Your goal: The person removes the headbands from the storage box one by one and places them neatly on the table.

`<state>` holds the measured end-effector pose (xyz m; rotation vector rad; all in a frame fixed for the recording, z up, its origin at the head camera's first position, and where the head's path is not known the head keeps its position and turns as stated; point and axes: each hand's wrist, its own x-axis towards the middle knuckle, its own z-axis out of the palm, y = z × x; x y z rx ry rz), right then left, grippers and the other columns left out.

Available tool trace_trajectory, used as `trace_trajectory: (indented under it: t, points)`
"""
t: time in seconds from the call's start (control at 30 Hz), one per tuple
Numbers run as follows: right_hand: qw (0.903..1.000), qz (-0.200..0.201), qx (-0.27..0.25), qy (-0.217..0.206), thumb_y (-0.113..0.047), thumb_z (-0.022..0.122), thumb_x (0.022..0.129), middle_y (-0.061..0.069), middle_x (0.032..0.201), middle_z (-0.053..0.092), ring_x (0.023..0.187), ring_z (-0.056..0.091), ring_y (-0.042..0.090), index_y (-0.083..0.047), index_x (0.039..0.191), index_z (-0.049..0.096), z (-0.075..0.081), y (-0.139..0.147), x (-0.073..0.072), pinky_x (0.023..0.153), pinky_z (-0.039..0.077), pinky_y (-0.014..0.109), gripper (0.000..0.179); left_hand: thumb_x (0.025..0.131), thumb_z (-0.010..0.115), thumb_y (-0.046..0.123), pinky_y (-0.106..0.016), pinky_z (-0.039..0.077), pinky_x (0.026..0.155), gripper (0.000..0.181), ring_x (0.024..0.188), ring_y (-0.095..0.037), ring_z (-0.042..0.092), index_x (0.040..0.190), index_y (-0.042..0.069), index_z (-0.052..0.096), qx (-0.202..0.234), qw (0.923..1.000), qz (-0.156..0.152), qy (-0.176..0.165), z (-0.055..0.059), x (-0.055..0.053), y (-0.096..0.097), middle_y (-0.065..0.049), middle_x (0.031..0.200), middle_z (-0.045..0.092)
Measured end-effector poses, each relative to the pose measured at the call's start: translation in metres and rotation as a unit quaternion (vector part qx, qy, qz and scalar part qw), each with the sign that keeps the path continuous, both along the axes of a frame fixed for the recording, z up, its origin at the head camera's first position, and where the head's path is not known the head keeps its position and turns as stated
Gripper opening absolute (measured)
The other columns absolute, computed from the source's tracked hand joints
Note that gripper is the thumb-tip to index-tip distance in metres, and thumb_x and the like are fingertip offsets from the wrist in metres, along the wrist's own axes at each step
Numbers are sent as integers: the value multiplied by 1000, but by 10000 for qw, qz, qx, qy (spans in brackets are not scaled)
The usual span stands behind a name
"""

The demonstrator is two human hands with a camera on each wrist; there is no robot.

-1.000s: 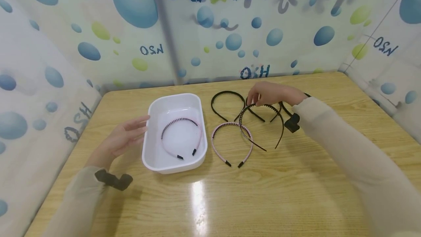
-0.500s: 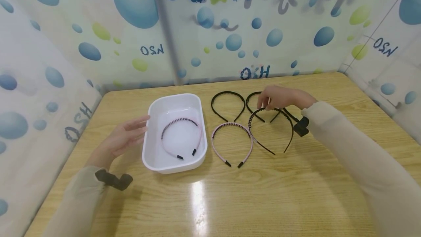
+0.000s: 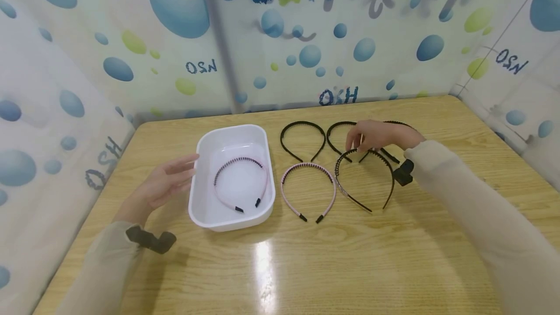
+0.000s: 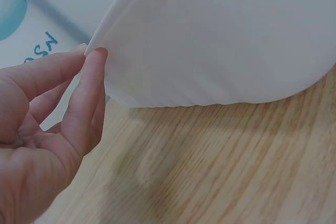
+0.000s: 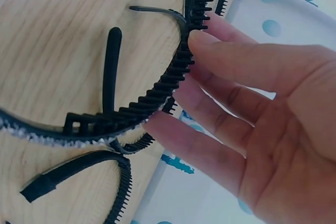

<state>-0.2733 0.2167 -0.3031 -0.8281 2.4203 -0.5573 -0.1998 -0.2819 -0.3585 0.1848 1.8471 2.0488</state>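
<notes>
At the left, my left hand (image 3: pixel 159 186) pinches the rim of a white plastic tub (image 3: pixel 236 139) between thumb and fingers; the left wrist view confirms this grip. Inside the tub lies a pale pink headband (image 3: pixel 242 159) with dark teeth. My right hand (image 3: pixel 377 133) holds a thin black toothed headband (image 3: pixel 337 171) by its top, thumb on one side and fingers on the other. Glittery trim shows along part of this headband (image 5: pixel 47 137) in the right wrist view. Whether its ends touch the table is unclear.
Left of the held one, a pink headband (image 3: pixel 308 164) lies on the wooden table (image 3: pixel 332 266). Behind are a black headband (image 3: pixel 302 123), another black headband (image 3: pixel 329 135) and a third black headband (image 3: pixel 399 123), the last two partly covered by my right hand. A patterned wall covering stands behind.
My right hand has moved right and toward me with the black headband, away from overlapping the pink one on the table. The left hand and tub have stayed put.
</notes>
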Motion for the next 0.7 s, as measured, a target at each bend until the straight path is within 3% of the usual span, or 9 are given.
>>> trace_trajectory:
  t: [0.13,0.4,0.7]
  points:
    - [10000,48,-7,12,4,56,87,15,100,59,80,56,22,-3,105,65,-2,0,3,45,47,31,21,92,50,-1,-27,50,86,36,100,-11,59,118,21,61,84,10000,-11,-17,0,0,0,1,114,54]
    - [9996,-49,-11,-271,2,55,89,14,101,58,83,56,22,-3,107,64,-6,3,8,56,53,35,21,92,51,0,-26,51,86,36,100,-10,59,119,22,60,9,10000,-35,32,-1,0,-1,2,114,55]
    - [9995,-43,-238,-224,4,55,88,14,98,58,83,57,23,-2,105,63,-14,4,11,50,50,33,20,92,52,2,-27,50,86,36,100,-9,59,120,23,59,-122,9998,-83,116,-2,-1,-2,4,114,55]
